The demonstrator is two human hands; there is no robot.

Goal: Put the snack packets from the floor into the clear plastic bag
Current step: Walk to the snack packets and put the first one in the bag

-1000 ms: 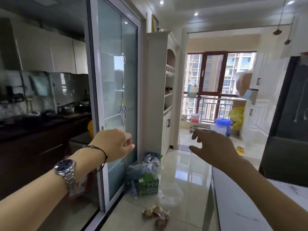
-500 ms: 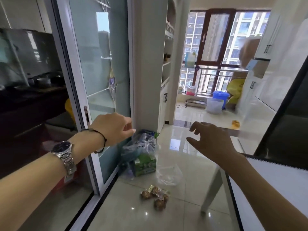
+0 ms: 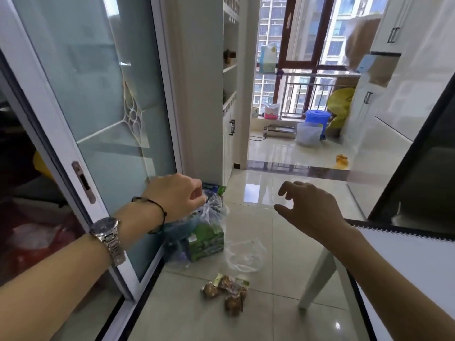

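Note:
A small heap of brown snack packets point(image 3: 227, 292) lies on the pale floor tiles near the bottom centre. Just beyond them an empty clear plastic bag point(image 3: 246, 254) lies flat on the floor. My left hand point(image 3: 176, 196), with a watch and a black cord on the wrist, hovers well above the floor with its fingers curled and nothing in it. My right hand point(image 3: 307, 210) hangs in the air to the right, fingers spread and bent, holding nothing. Both hands are high above the packets.
A filled plastic bag with a green carton point(image 3: 206, 239) stands against the sliding glass door point(image 3: 98, 107) on the left. A white table point(image 3: 406, 267) with a leg point(image 3: 317, 279) fills the right. Buckets point(image 3: 312, 126) stand far back by the balcony window.
The view has tilted downward and closer to the floor. Both hands have lowered toward the bags, with the left hand now in front of the filled bag.

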